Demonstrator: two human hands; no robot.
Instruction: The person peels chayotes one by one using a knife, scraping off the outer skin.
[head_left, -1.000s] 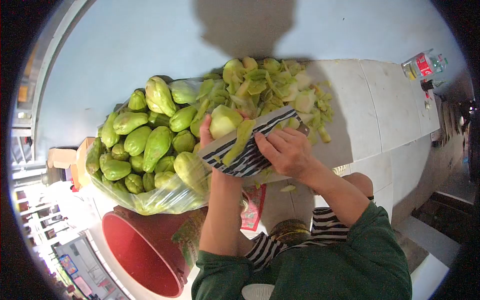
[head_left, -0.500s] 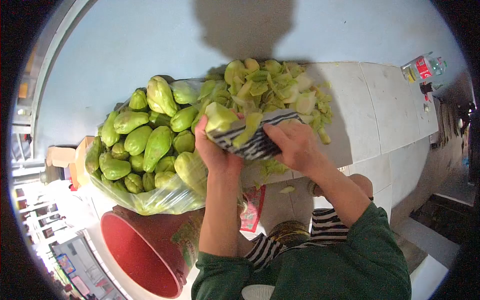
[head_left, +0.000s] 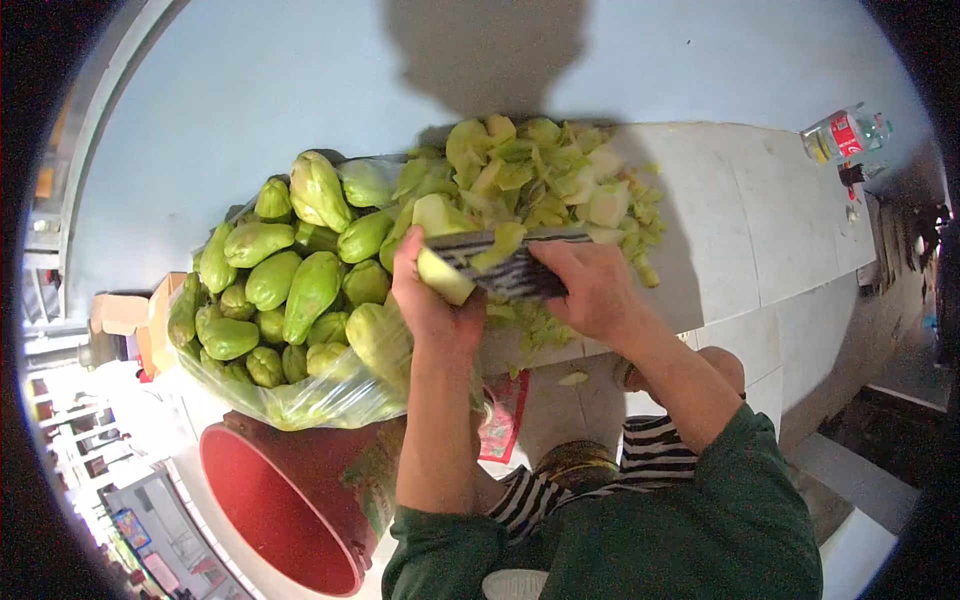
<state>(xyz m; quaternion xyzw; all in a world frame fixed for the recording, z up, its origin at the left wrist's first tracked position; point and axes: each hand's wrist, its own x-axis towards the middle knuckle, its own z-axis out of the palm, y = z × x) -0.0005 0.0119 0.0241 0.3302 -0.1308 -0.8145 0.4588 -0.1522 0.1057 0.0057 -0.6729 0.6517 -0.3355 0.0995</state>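
Note:
My left hand point(head_left: 436, 305) is closed around a pale, partly peeled chayote point(head_left: 443, 277). In my right hand point(head_left: 594, 288) is a broad-bladed cleaver point(head_left: 515, 277), its handle hidden in my fingers. The shiny blade reflects dark and light stripes and lies against the chayote. A strip of green peel point(head_left: 503, 243) hangs on the blade. Just behind my hands, a heap of peelings point(head_left: 545, 172) lies on the tiled ledge. Left of my left hand, many whole green chayotes point(head_left: 314, 296) fill a clear plastic bag point(head_left: 290, 408).
A red bucket point(head_left: 235, 500) lies tipped below the bag. A cardboard box point(head_left: 160, 320) stands at the far left. On the ledge's right end are a clear plastic bottle point(head_left: 848, 134) and a small dark bottle point(head_left: 855, 175). A pale blue wall point(head_left: 680, 60) rises behind.
The cleaver has turned, and its blade now cuts across the chayote nearer my left fingers. The peel strip has shifted up along the blade. My right hand has moved slightly.

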